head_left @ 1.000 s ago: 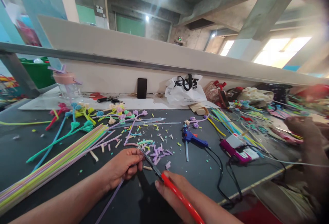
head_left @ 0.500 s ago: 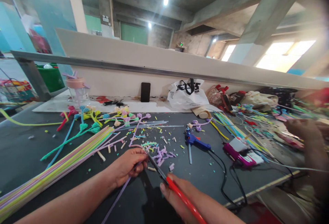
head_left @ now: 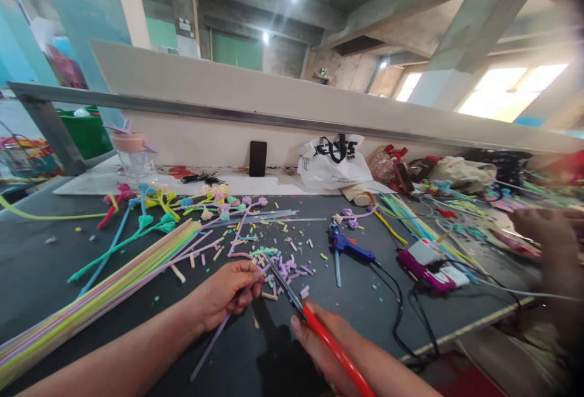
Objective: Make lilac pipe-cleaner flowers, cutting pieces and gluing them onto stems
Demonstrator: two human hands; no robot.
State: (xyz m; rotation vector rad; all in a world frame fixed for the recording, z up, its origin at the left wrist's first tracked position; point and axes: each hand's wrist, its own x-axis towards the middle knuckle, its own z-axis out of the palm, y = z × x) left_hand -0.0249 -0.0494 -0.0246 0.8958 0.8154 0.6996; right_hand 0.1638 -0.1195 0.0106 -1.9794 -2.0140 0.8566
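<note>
Scissors (head_left: 285, 287) have edged toward the straw (head_left: 214, 339) in left hand (head_left: 228, 293).

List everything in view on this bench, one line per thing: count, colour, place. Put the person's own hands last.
straw: one, lilac, pinched in the left hand, trailing toward the table's near edge
scissors: one pair, red handles, in the right hand, blades at the straw's end
straw bundle: many, pastel mixed, lying at left
cut bits: many, mostly lilac, scattered mid-table
straw flowers: several, mixed colours, far left
glue gun: one, blue, centre right, corded
phone: one, black, upright against the back wall
plastic bag: one, white, by the wall
jar: one, clear with pink lid, far left
another person's hand: one, right edge
left hand: grips the straw
right hand: holds the scissors
</note>
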